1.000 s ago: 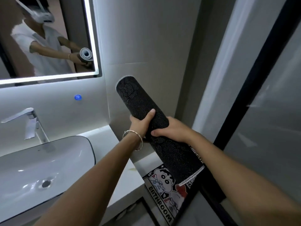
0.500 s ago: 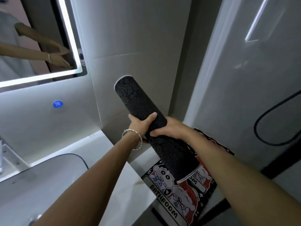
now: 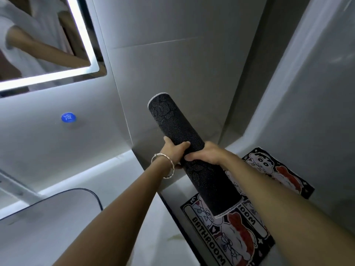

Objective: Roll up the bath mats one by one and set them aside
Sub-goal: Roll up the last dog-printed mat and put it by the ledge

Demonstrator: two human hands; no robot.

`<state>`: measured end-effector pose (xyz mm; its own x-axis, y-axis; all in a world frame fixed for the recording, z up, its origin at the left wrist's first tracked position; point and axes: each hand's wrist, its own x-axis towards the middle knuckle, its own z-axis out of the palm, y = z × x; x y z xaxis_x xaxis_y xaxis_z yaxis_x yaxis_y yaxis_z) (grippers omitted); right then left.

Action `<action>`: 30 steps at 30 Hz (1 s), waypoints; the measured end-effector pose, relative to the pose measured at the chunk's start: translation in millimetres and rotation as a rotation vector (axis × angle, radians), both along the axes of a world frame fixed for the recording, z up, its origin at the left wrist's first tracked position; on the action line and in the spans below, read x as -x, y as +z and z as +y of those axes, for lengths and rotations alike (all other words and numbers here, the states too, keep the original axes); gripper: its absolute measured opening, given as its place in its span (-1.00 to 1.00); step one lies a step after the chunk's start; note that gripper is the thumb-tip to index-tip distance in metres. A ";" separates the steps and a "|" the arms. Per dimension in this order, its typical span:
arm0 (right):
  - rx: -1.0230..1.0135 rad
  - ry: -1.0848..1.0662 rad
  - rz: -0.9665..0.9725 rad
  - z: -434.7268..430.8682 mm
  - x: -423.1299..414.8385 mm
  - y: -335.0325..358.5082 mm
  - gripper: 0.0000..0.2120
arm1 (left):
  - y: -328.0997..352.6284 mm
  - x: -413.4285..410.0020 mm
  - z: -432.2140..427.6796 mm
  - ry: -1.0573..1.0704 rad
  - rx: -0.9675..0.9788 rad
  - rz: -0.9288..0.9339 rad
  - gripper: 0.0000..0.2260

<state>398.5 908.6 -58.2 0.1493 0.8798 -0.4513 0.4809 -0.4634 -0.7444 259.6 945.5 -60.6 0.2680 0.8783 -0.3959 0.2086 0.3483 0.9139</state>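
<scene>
We are standing beside a white stone worktop (image 3: 123,181). Below it, two flat cartoon-printed bath mats are lying on the floor: one reading BATHROOM (image 3: 230,239), another beyond it (image 3: 284,173). We are holding a rolled black dot-backed bath mat (image 3: 172,123) tilted in the air above them, with our left hand (image 3: 173,150) and right hand (image 3: 206,155) side by side, both gripping its middle. A silver bangle (image 3: 165,166) is circling our left wrist.

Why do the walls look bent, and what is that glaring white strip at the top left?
In the head view the wide-angle lens bows the edges of the wall; the strip is the lit edge of the mirror, blown out to white and casting a cool glow below it; the rolled mat shows crisp dotted backing, while the reflection looks soft.
</scene>
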 end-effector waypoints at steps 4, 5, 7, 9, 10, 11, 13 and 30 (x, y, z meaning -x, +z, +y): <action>0.077 0.012 0.027 45.6 -39.3 -46.3 -0.58 | -46.6 -35.9 44.6 -0.009 0.104 0.035 -0.65; 0.086 0.010 0.026 53.2 -48.3 -60.9 -0.57 | -60.7 -44.9 52.0 -0.015 0.129 0.043 -0.67; 0.107 0.014 0.033 67.0 -62.5 -90.0 -0.58 | -90.0 -60.2 64.3 -0.008 0.166 0.049 -0.70; 0.125 0.008 0.053 78.6 -73.7 -120.0 -0.62 | -116.9 -73.3 77.2 0.002 0.183 0.081 -0.72; 0.130 0.011 0.069 83.7 -77.4 -135.2 -0.65 | -130.5 -78.4 83.4 0.005 0.193 0.104 -0.72; 0.134 0.011 0.083 88.2 -80.6 -151.4 -0.67 | -144.7 -83.3 89.3 0.008 0.199 0.134 -0.71; 0.144 -0.003 0.099 96.2 -85.7 -187.1 -0.69 | -177.7 -92.0 99.9 0.003 0.206 0.212 -0.68; 0.125 -0.095 0.312 101.1 -123.3 -555.8 -0.78 | -518.4 -166.1 117.6 -0.019 0.203 0.592 -0.26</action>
<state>521.8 1009.7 -614.0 0.0659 0.8036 -0.5915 0.1896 -0.5921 -0.7832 425.7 1063.1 -579.0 -0.0329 0.7675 -0.6402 0.6671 0.4938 0.5577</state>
